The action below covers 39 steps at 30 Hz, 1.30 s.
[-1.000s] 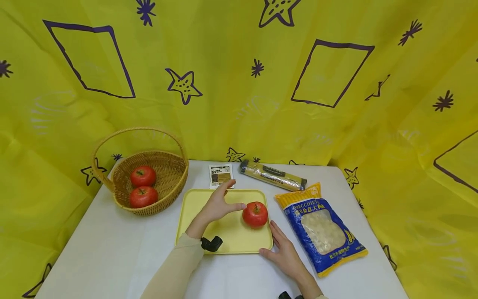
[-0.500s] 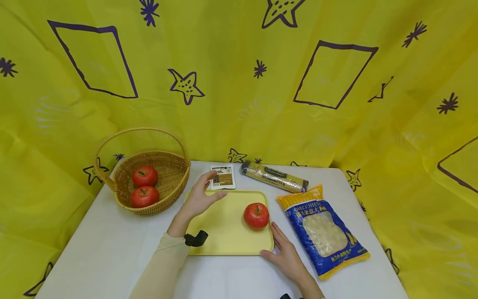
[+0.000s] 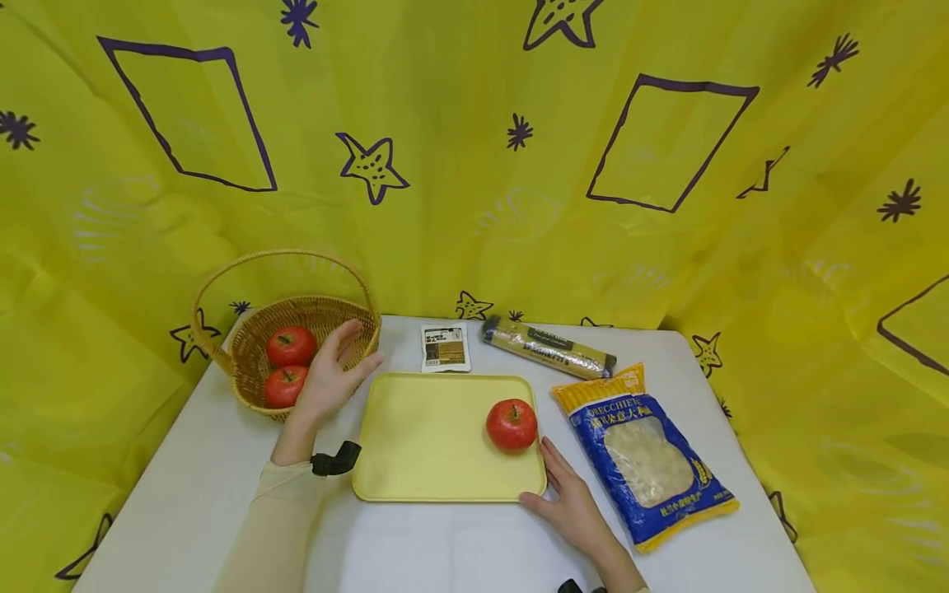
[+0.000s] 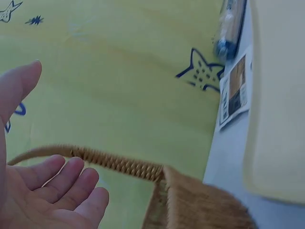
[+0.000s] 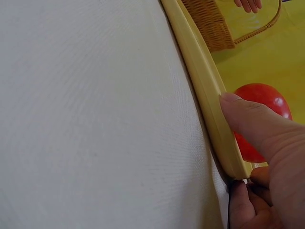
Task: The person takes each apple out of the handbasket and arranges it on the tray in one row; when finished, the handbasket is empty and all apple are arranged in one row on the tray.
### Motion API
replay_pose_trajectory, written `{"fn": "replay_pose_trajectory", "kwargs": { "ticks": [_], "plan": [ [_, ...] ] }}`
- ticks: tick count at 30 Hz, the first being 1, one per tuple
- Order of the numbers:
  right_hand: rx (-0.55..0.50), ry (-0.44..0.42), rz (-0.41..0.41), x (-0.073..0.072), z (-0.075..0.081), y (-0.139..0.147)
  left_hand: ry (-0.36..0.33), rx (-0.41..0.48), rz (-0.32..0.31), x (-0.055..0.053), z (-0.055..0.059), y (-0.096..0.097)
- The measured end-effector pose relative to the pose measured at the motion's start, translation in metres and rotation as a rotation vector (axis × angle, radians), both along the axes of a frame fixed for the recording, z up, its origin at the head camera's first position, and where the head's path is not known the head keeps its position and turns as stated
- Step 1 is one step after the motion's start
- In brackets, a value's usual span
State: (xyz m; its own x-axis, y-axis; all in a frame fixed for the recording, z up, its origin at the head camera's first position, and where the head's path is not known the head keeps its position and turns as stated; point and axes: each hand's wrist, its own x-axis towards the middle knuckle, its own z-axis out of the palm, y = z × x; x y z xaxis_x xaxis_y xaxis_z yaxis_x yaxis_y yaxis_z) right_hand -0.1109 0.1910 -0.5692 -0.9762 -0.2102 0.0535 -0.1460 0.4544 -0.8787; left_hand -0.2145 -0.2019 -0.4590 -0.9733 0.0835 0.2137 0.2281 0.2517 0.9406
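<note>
My left hand (image 3: 329, 375) hovers at the front right of the wicker basket (image 3: 255, 329), with thumb and fingers spread and nothing held. Two red apples (image 3: 291, 346) sit inside, the nearer one partly hidden by that hand. In the left wrist view, the fingers (image 4: 76, 186) appear before the basket's handle (image 4: 119, 164). A yellow tray (image 3: 423, 445) lies at the table's middle, carrying one red apple (image 3: 511, 426) near its right side. Holding the tray's front right corner is my right hand (image 3: 571, 502); its thumb (image 5: 248, 117) presses the rim while other fingers curl at the corner.
Behind the tray lie a small flat packet (image 3: 446, 347) and a spaghetti pack (image 3: 549, 347). A blue and yellow orecchiette bag (image 3: 645, 461) lies right of my right hand. Yellow patterned cloth (image 3: 445, 231) hangs around the white table (image 3: 415, 552).
My left hand has moved left, from beside the apple on the tray, across the tray to the basket. The right hand has stayed at the tray's corner.
</note>
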Motion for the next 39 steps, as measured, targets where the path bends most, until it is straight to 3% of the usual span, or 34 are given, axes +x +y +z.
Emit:
{"fn": "replay_pose_trajectory", "kwargs": {
  "ticks": [13, 23, 31, 39],
  "plan": [
    [-0.028, 0.010, -0.023, 0.002, 0.000, -0.001, -0.032, -0.037, 0.081, -0.021, 0.022, -0.056],
    [0.015, -0.030, -0.019, 0.002, 0.000, 0.000, -0.104, 0.068, 0.165, -0.038, 0.029, -0.086],
    [0.011, -0.023, -0.025, 0.001, -0.002, -0.001, -0.193, -0.060, 0.203, -0.050, 0.030, -0.100],
    [-0.017, 0.016, -0.037, 0.006, 0.010, -0.006, -0.229, -0.239, 0.219, -0.057, 0.017, -0.107]
  ]
}}
